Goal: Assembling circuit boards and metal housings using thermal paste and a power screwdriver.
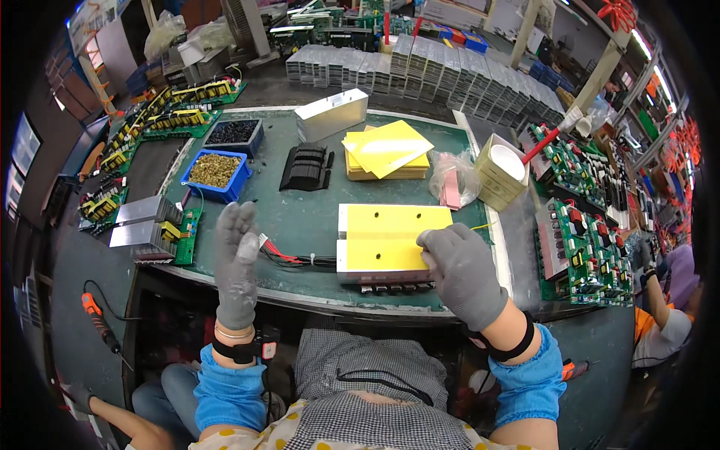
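Note:
A yellow insulating sheet (397, 238) lies on a metal-sided unit in front of me, with several small black dots on its face. My right hand (463, 270), in a grey glove, is closed over the sheet's right part, thumb and fingertips pinched together. Whatever they hold is hidden. To the left, my gloved left hand (238, 262) is raised over the bench edge, fingers stretched out, holding nothing. Red and black wires (289, 258) run from the unit toward it. A thin yellow wire (482, 226) sticks out beyond my right knuckles.
A blue bin (241, 182) of brass-coloured parts and a dark bin (259, 142) of black parts stand far left. Beyond the unit are black plastic pieces (307, 167), stacked yellow sheets (390, 150) and a metal case (332, 114). Circuit boards (589, 255) lie right; a screwdriver (100, 319) lies left.

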Available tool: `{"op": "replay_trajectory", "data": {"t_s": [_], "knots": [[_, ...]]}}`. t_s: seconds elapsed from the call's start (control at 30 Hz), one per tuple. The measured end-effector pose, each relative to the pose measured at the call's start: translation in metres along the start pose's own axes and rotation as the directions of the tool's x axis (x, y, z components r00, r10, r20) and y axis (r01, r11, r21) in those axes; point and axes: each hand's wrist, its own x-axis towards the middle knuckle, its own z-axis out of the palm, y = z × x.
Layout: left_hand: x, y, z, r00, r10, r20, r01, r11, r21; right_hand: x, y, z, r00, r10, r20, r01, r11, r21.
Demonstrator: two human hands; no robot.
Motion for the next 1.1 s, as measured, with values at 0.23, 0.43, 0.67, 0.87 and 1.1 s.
{"op": "replay_trajectory", "data": {"t_s": [0.23,0.43,0.67,0.87,1.1], "knots": [[0.001,-0.010,-0.016,0.985,0.024,-0.168,-0.023,1.000,0.007,0.011,0.002,0.002,0.992,-0.013,0.125,0.011,1.000,0.018],[0.007,-0.027,-0.014,0.902,0.431,-0.022,-0.412,0.876,0.250,-0.001,0.010,-0.054,0.980,0.128,-0.155,-0.121,0.991,0.056],[0.070,-0.101,0.051,0.813,0.548,0.199,-0.505,0.832,-0.229,-0.047,0.013,-0.080,0.897,0.310,-0.317,-0.312,0.949,0.043],[0.101,-0.100,0.152,0.754,0.564,0.337,-0.372,0.790,-0.488,-0.170,0.008,-0.131,0.394,0.639,-0.660,-0.645,0.704,0.297],[0.099,-0.098,0.187,0.743,0.509,0.435,-0.224,0.801,-0.555,-0.331,-0.059,-0.189,-0.438,0.172,-0.882,-0.798,0.378,0.470]]}}
